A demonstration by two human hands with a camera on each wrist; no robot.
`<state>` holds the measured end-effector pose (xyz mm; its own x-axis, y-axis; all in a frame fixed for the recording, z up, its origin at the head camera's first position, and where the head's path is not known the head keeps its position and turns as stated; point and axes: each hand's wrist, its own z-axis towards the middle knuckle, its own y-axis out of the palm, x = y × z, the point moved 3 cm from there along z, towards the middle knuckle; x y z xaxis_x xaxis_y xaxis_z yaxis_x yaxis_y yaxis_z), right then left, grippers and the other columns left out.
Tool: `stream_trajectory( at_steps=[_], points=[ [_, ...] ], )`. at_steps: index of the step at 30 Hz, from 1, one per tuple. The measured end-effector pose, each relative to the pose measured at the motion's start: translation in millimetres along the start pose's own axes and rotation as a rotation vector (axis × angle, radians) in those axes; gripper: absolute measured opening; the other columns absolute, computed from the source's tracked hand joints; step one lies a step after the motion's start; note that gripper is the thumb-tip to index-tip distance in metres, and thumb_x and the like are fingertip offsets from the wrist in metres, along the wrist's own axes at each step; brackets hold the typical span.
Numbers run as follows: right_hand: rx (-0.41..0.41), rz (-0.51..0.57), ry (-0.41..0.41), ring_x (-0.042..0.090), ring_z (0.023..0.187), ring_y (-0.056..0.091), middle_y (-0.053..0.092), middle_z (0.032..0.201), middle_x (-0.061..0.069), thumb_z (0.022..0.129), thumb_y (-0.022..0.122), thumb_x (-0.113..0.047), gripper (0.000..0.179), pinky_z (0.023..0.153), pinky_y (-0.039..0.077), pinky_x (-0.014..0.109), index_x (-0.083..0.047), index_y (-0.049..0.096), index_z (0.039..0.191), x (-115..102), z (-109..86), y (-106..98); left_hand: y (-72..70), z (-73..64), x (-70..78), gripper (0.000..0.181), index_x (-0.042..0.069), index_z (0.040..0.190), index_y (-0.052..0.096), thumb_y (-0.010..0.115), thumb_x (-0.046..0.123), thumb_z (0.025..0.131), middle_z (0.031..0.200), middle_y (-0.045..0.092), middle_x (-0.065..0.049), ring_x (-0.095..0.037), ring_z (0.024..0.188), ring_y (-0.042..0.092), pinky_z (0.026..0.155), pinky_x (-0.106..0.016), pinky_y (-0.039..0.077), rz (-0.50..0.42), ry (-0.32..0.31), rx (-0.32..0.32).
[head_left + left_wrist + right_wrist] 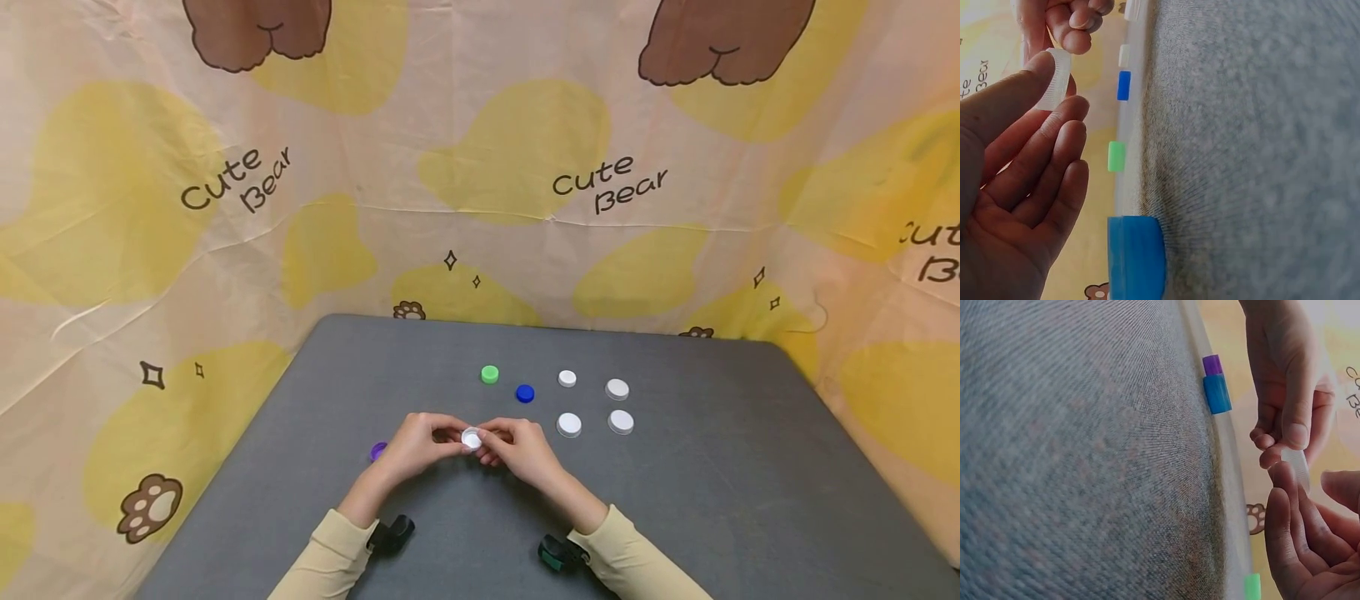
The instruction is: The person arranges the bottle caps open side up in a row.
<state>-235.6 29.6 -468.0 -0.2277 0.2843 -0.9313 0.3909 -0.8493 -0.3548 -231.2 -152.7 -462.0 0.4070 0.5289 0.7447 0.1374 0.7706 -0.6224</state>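
Note:
A small white bottle cap is held up between both hands over the grey table, its hollow side facing the head camera. My left hand pinches the cap's ribbed rim between thumb and fingers. On the cap's other side, my right hand has its fingertips against or very near the rim. A gap shows between the right thumb and the cap in the right wrist view. A purple cap lies beside the left hand, partly covered by it. Near it stands a blue cap, hidden from the head view.
Beyond the hands lie a green cap and a dark blue cap. Several white caps stand to their right, among them a small one and a wider one. A printed cloth hangs behind the grey table.

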Motion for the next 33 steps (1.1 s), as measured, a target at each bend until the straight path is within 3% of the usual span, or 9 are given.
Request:
stream_trajectory(
  at_steps=[11,18,24,33],
  points=[
    [-0.025,-0.080,-0.071,0.014,0.065,0.069,0.072,0.074,0.002,0.086,0.070,-0.027,0.025,0.058,0.054,0.025,-0.009,0.072,0.103,-3,-0.1,0,-3.8,-1.6,-1.5,0.022,0.018,0.095,0.074,0.076,0.034,0.080,0.083,0.071,0.008,-0.002,0.075,0.064,0.068,-0.021,0.051,-0.018,-0.028,-0.033],
    [-0.017,-0.163,-0.126,0.002,0.062,0.064,0.072,0.073,-0.003,0.083,0.073,-0.024,0.023,0.052,0.048,0.020,-0.013,0.072,0.103,-1,2.9,0,-6.9,-1.5,-2.6,0.022,0.017,0.096,0.074,0.078,0.029,0.078,0.085,0.071,0.007,-0.002,0.075,0.064,0.068,-0.021,0.052,-0.011,0.000,-0.029],
    [-0.016,-0.185,-0.146,0.000,0.060,0.062,0.072,0.073,-0.002,0.082,0.074,-0.019,0.022,0.051,0.047,0.020,-0.010,0.073,0.102,0,6.3,3,-10.9,-0.6,-3.3,0.022,0.020,0.095,0.074,0.080,0.027,0.075,0.086,0.069,0.009,-0.005,0.077,0.063,0.071,-0.026,0.052,0.009,0.011,-0.022],
    [0.014,-0.273,-0.167,-0.002,0.060,0.059,0.071,0.073,-0.003,0.079,0.077,-0.023,0.022,0.053,0.047,0.017,-0.011,0.074,0.097,-2,12.2,9,-16.4,0.0,-8.1,0.020,0.020,0.090,0.071,0.082,0.023,0.073,0.082,0.069,0.010,-0.009,0.076,0.064,0.070,-0.027,0.052,0.023,-0.010,-0.063]
  ],
)
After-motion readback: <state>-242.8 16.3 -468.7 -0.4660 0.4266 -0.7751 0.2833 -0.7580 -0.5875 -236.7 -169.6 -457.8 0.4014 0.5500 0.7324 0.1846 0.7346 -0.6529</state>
